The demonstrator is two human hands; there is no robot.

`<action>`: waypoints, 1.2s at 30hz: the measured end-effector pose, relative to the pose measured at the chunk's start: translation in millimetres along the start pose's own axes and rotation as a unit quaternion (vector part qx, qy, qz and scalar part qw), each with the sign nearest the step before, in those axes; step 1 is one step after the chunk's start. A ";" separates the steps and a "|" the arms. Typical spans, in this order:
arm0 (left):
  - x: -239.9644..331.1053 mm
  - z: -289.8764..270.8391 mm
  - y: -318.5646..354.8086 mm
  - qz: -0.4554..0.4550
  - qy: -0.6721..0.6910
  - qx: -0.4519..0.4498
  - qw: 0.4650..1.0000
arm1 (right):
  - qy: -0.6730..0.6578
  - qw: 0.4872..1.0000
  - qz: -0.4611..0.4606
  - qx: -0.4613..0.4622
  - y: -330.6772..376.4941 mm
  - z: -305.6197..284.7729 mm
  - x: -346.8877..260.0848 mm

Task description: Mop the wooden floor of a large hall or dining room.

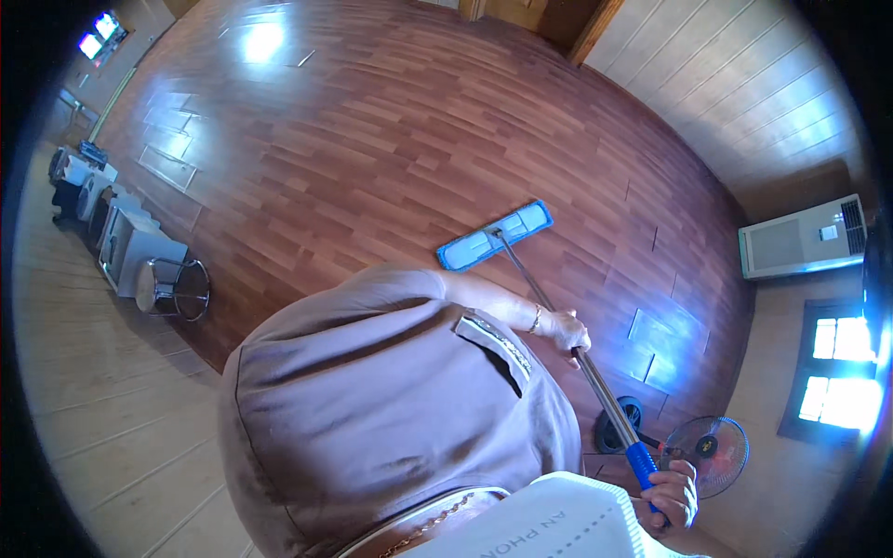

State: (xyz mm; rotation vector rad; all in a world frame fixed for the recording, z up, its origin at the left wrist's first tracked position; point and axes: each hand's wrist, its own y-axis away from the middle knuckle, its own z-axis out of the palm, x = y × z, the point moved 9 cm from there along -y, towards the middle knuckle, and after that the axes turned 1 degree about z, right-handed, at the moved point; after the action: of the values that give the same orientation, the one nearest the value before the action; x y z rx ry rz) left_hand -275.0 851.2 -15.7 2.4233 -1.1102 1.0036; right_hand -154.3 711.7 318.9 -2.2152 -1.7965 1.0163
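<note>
A flat mop with a blue-edged, pale blue head (496,235) rests on the brown wood-look floor (391,167). Its metal pole runs from the head down toward the lower right and ends in a blue grip. My left hand (564,332), with a bracelet at the wrist, is closed round the middle of the pole. Lower down, my right hand (672,494) wraps the blue grip near the pole's end. A white edge at the bottom of the view hides most of my right forearm.
A standing fan (707,456) and its dark round base (619,425) are close to the pole, on the right. A tall white air conditioner (805,240) stands by the right wall. At left, a round-seated stool (163,286) sits beside white furniture (135,244). Some floor planks look lifted.
</note>
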 end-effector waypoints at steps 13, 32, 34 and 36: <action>-118.7 -59.6 127.2 -0.151 -0.104 0.197 0.963 | -0.226 0.949 -0.018 0.221 -78.2 109.3 63.8; -253.2 -147.6 560.2 -0.389 -0.149 0.495 0.763 | -0.365 0.923 -0.077 -0.099 -355.6 396.7 34.1; -259.7 -133.1 604.9 -0.430 -0.137 0.503 0.737 | -0.380 0.910 -0.102 -0.128 -376.5 416.7 18.7; -252.3 -131.9 640.0 -0.457 -0.115 0.521 0.712 | -0.389 0.903 -0.099 -0.150 -389.8 438.2 16.1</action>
State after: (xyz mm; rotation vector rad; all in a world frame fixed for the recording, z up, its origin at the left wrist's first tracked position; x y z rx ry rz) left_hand -934.1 634.8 -112.5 3.2750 1.0112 1.0467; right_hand -719.7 702.3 162.3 -1.8144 -2.5719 1.8649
